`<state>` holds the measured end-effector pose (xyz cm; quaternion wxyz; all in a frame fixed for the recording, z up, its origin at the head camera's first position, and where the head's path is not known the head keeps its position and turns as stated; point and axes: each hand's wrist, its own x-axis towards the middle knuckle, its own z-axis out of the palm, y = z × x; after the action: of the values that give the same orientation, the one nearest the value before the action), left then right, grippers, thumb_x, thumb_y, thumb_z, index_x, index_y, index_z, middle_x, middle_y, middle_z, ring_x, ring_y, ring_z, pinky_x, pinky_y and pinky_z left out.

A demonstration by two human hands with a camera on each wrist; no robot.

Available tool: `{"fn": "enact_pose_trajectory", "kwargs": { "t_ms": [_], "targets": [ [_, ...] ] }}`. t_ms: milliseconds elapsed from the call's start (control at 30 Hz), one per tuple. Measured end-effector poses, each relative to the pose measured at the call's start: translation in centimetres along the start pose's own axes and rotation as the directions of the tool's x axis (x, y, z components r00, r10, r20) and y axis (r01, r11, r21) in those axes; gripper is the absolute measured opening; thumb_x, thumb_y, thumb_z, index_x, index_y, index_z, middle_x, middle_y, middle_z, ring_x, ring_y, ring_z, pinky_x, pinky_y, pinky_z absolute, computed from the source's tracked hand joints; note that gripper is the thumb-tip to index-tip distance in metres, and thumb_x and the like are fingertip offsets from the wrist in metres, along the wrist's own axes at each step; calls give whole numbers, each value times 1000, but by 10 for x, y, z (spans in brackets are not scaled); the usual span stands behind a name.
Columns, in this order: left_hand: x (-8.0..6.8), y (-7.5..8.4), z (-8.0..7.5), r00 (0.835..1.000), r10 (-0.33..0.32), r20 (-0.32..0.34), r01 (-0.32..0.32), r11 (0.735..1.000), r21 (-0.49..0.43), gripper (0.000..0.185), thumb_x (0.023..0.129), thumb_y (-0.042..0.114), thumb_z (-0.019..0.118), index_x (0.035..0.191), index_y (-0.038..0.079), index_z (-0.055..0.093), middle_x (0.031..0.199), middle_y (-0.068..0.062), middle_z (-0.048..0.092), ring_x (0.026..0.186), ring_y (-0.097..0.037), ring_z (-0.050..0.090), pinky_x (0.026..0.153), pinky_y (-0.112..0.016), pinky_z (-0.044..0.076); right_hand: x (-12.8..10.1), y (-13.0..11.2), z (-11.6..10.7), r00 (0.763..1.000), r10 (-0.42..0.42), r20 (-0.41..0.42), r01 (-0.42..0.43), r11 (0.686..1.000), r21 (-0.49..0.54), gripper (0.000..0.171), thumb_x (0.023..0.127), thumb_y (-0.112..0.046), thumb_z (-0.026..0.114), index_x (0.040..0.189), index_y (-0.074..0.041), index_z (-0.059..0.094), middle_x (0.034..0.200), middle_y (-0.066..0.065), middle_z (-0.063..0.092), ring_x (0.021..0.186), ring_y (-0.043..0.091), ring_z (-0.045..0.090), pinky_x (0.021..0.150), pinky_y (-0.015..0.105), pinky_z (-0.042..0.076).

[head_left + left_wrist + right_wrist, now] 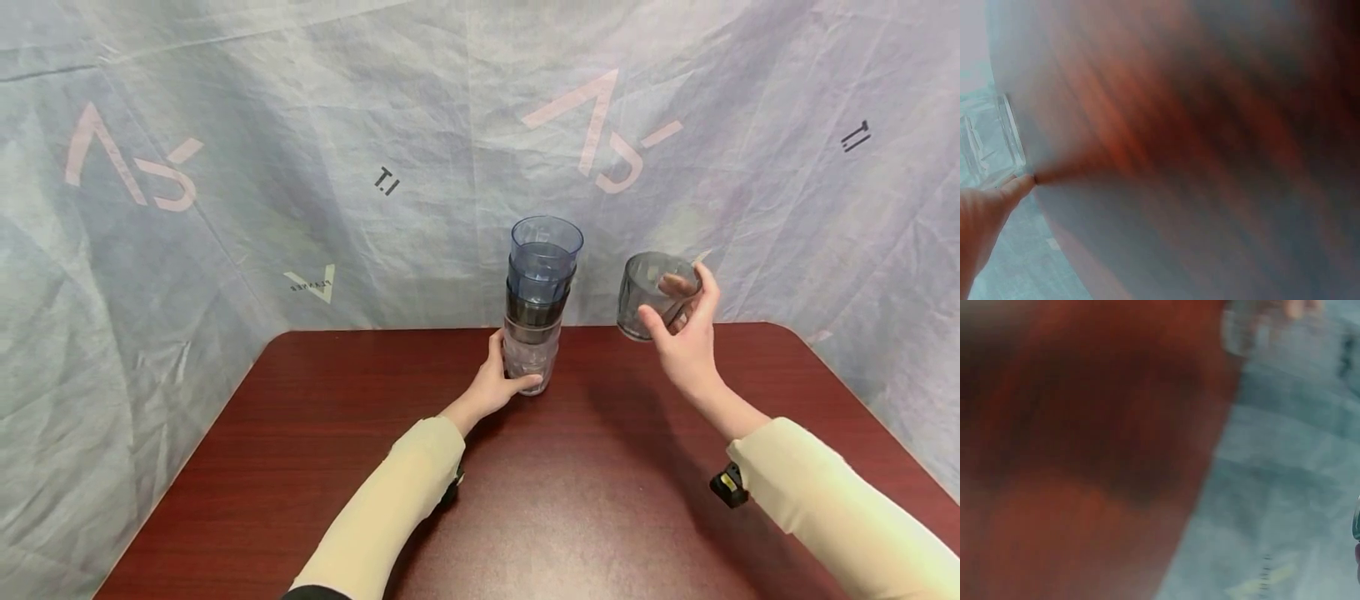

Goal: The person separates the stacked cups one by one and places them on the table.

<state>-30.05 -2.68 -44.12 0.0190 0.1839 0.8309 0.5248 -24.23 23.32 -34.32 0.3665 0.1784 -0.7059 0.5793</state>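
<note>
Noted cream left sleeve (401, 492) and cream right sleeve (847, 508) at near side, with black wrist device (728, 485) below the latter. Recorded reddish-brown tabletop (570, 500), running away to far edge. Found left grip (495, 385) at far middle of tabletop, curled round clear tumbler (534, 354) at bottom of upright stack (542, 287), with thumb low on near wall. Identified smoke-grey section (534, 314) above clear one, then blue tumblers (547, 233) uppermost. Cannot tell whether base touches tabletop. Found right grip (690, 343) to right of stack, pinching separate grey tumbler (636, 292) between thumb and fingers, raised above tabletop and apart from stack. Recorded printed grey sheet (420, 100) behind, at far side.
</note>
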Motion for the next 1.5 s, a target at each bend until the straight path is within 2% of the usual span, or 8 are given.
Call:
{"fn": "enact_pose_trajectory", "kwargs": {
  "t_ms": [133,333,467,633,867,933,1200,1500],
  "targets": [
    [-1,0,0,1000,-9,8,9,1000,-5,94,85,26,78,150,20,10,149,-14,35,136,-25,36,108,-42,32,-19,10,0,997,71,44,-69,996,-49,77,87,10,64,146,-2,16,123,0,46,110,14,49,81,15,41],
    [-1,0,1,1000,-4,5,4,1000,-2,93,85,25,78,149,20,11,148,-14,37,135,-24,37,108,-42,32,-41,56,-3,983,163,82,-144,969,-201,87,85,4,71,149,-3,12,126,21,46,109,15,47,85,11,35],
    [-1,0,1,1000,6,-4,-6,1000,1,93,85,24,78,148,19,11,147,-15,38,134,-26,38,108,-43,32,-51,71,-3,969,217,116,-175,939,-296,87,86,-4,73,147,-2,12,126,24,49,107,17,46,82,11,34],
    [-1,-1,1,1000,7,-9,-7,1000,10,92,85,26,78,148,19,12,146,-16,39,134,-27,39,107,-44,33,-58,76,-2,949,275,153,-212,918,-334,83,88,-9,72,145,0,13,126,25,48,104,23,47,82,15,33],
    [-1,-1,2,1000,5,-8,-5,1000,9,92,85,26,78,149,19,12,147,-16,38,135,-27,38,108,-44,32,-58,79,-3,915,364,174,-279,882,-379,84,91,-16,71,146,0,10,126,27,44,115,36,44,93,45,35],
    [-1,-1,1,1000,6,-7,-6,1000,9,93,85,26,78,149,19,12,147,-16,38,135,-27,38,108,-43,32,-57,80,-3,905,385,182,-297,877,-378,84,91,-17,71,146,0,9,128,29,42,119,38,42,95,50,33],
    [-1,-1,2,1000,15,-13,-15,1000,5,92,85,25,78,148,18,12,146,-17,38,134,-28,38,107,-44,33,-55,81,-4,885,413,214,-319,874,-367,86,91,-18,70,146,0,6,133,29,41,116,39,42,94,50,33],
    [-1,0,2,1000,2,-14,-2,1000,-7,92,84,24,79,148,18,13,146,-17,38,135,-28,38,107,-43,32,-55,85,-5,864,447,230,-333,852,-403,91,90,-22,73,147,1,5,135,28,38,114,40,44,93,51,34]
  ]
}}
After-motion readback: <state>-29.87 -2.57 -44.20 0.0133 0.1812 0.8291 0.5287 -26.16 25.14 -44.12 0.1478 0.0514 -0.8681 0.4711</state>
